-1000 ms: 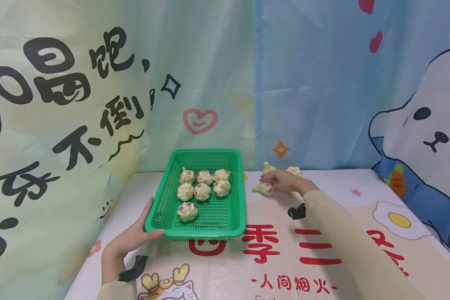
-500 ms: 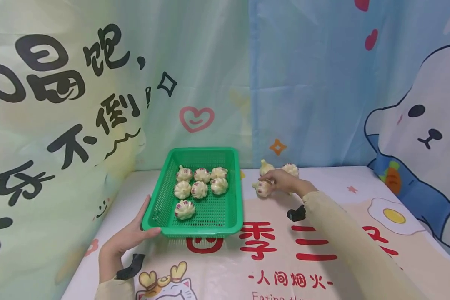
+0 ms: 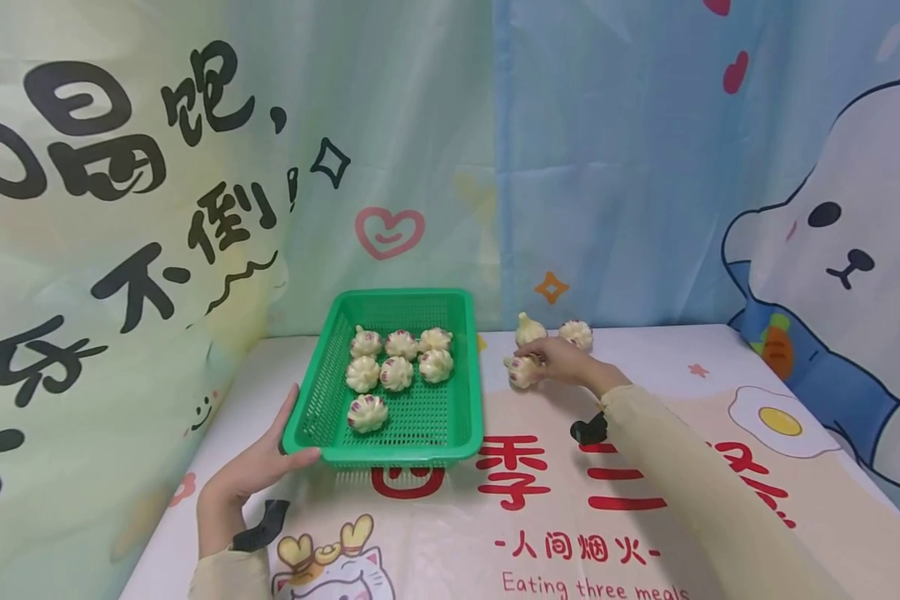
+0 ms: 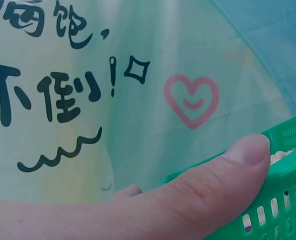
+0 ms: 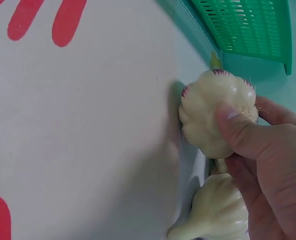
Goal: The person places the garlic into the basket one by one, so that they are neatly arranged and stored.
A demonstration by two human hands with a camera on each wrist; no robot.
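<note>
Hands of one person, set well apart. Right hand (image 3: 566, 363): thumb and fingers pinch a garlic bulb (image 5: 207, 117), pale with purple streaks, located to the right of the green basket (image 3: 399, 455). Its stem points toward the basket; whether the bulb touches the surface (image 3: 450, 533) cannot be told. Left hand (image 3: 255, 467): grips the basket's near left corner, the thumb laid over the rim and the fingers against the outer side wall.

Basket contents: seven bulbs (image 3: 397, 374), arranged as a far row of three, a middle row of three, and a single bulb (image 3: 367, 413) nearest the person, on the left. Just beyond the right hand lie a rear left bulb (image 3: 530, 330), stem upward, and a rear right bulb (image 3: 576, 335). The right wrist view shows an adjacent bulb (image 5: 221, 207) beside the held one, partly covered by the fingers.

Surroundings: a printed backdrop (image 3: 607, 167) bearing a white cartoon animal (image 3: 862, 192); on the surface, a fried-egg print (image 3: 780, 421) and red lettering (image 3: 626, 503).
</note>
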